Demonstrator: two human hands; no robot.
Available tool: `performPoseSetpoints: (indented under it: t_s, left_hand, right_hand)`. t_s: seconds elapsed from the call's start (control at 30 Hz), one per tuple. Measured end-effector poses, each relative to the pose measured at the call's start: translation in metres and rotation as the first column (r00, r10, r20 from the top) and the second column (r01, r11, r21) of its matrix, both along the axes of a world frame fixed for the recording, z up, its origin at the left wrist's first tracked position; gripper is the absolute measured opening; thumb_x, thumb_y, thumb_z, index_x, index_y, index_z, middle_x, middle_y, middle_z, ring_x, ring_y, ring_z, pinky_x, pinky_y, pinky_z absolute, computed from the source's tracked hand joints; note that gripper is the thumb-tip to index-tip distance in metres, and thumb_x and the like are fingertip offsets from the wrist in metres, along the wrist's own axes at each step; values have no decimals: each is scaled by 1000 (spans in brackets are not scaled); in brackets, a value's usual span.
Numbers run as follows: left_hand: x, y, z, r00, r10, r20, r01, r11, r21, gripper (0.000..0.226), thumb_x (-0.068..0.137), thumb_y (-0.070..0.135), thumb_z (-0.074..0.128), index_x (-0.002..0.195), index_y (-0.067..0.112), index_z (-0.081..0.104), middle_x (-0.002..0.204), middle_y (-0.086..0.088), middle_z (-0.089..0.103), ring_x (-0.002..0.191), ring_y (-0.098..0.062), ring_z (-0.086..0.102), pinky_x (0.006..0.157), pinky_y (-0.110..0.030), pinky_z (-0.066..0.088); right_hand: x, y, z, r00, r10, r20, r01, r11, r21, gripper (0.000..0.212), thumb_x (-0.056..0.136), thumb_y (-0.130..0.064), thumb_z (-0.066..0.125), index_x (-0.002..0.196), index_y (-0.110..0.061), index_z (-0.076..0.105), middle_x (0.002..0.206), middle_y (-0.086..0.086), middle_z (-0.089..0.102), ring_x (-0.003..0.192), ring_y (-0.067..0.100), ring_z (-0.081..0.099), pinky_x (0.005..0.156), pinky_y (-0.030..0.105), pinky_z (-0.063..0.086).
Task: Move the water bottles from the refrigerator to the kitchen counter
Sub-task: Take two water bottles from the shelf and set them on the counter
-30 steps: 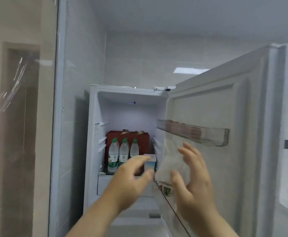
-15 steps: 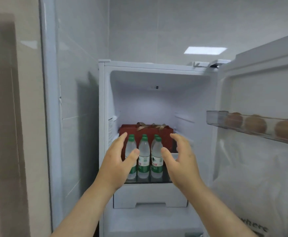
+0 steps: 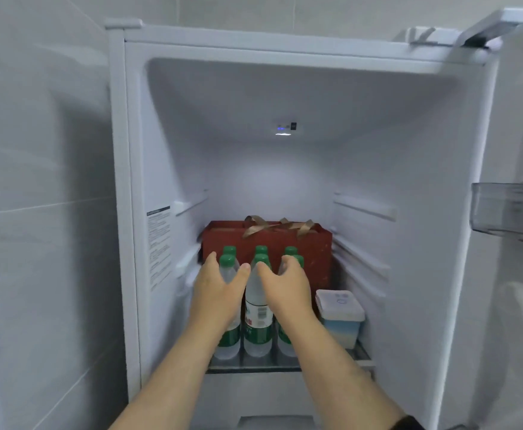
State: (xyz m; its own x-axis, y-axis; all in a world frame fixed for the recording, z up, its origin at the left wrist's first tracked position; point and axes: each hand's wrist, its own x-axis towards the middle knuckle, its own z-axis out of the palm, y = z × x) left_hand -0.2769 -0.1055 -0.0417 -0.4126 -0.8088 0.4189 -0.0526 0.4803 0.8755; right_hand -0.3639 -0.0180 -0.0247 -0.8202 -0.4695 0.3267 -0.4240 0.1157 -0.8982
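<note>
Flanking the bottles (image 3: 257, 308): red bag (image 3: 316, 259) behind, tub (image 3: 340, 318) right.

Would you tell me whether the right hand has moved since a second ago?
Yes: the right hand went from the door side leftward into the refrigerator, reaching the bottles.

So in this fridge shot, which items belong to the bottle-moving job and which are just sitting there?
Part of the job:
- water bottles, six green caps showing
- left hand and right hand, open, reaching at the front row
- refrigerator

Just sitting there:
- red gift bag behind the bottles
- lidded container to their right
- door bin
</note>
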Motion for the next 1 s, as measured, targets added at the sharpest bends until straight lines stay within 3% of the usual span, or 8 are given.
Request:
performPoseSetpoints:
  t_s: [0.1, 0.2, 0.27, 0.4, 0.63, 0.8, 0.9, 1.0]
  left_hand:
    - [-27, -25, -2, 994, 73, 84, -81, 992, 92, 75, 80, 48, 65, 143, 16, 41, 143, -8, 53, 126, -30, 53, 101, -51, 47]
    - [-42, -46, -10, 976, 108, 188, -122, 990, 67, 49, 77, 38, 63, 118, 13, 52, 114, -11, 63, 100, -30, 62, 86, -49, 55]
    - [-49, -59, -17, 970, 71, 233, -96, 991, 97, 50, 76, 39, 62, 115, 9, 56, 109, -15, 65, 97, -32, 64, 83, -45, 56]
    - [-56, -77, -24, 957, 24, 289, -55, 994, 98, 55, 64, 39, 59, 105, 2, 66, 82, -12, 68, 71, -26, 65, 52, -26, 40]
    - [-52, -82, -31, 943, 52, 327, -50, 999, -16, 34, 62, 35, 66, 91, 19, 62, 82, 0, 69, 71, -16, 63, 48, -25, 40]
    - [-36, -64, -28, 958, 32, 285, -27, 999, -22, 27, 64, 31, 65, 88, 17, 61, 77, 0, 67, 68, -14, 61, 47, -25, 37]
    - [-19, -50, -22, 975, 28, 220, -18, 999, -49, 33, 64, 34, 70, 92, 21, 60, 80, 4, 66, 72, -13, 61, 52, -28, 42]
    - [0, -36, -6, 986, 16, 164, -3, 997, -78, 50, 64, 37, 79, 108, 26, 58, 87, 13, 63, 78, -7, 60, 61, -29, 49]
  right_hand:
    - [-23, -33, -9, 1000, -4, 5, 4, 994, 113, 77, 85, -45, 63, 148, -12, 36, 146, 7, 51, 128, 27, 52, 84, 31, 40]
    - [-39, -55, -19, 999, -23, -32, 29, 971, 237, 62, 84, -41, 62, 134, -9, 47, 125, 10, 61, 108, 28, 61, 74, 31, 44]
    - [-47, -65, -22, 997, -40, -71, 60, 951, 304, 45, 83, -40, 62, 117, -12, 53, 108, 7, 65, 90, 26, 61, 66, 31, 43]
    - [-56, -76, -26, 991, -16, -131, 66, 921, 383, 25, 75, -39, 64, 90, -18, 61, 81, -1, 65, 65, 19, 56, 50, 26, 37]
    - [-57, -75, -29, 980, -16, -197, 92, 920, 382, 39, 70, -41, 71, 96, -24, 48, 80, -7, 55, 75, 21, 55, 57, 30, 39]
    - [-39, -59, -33, 981, -35, -190, 82, 965, 249, 30, 67, -41, 71, 88, -27, 56, 80, -8, 65, 74, 16, 60, 58, 28, 44]
    - [-22, -42, -31, 987, -60, -148, 75, 992, 102, 23, 66, -38, 72, 85, -30, 61, 78, -11, 68, 73, 11, 64, 61, 29, 52]
    - [-5, -19, -18, 980, -78, -184, 86, 996, 32, 25, 66, -38, 75, 86, -36, 60, 78, -19, 65, 73, -1, 60, 57, 21, 45]
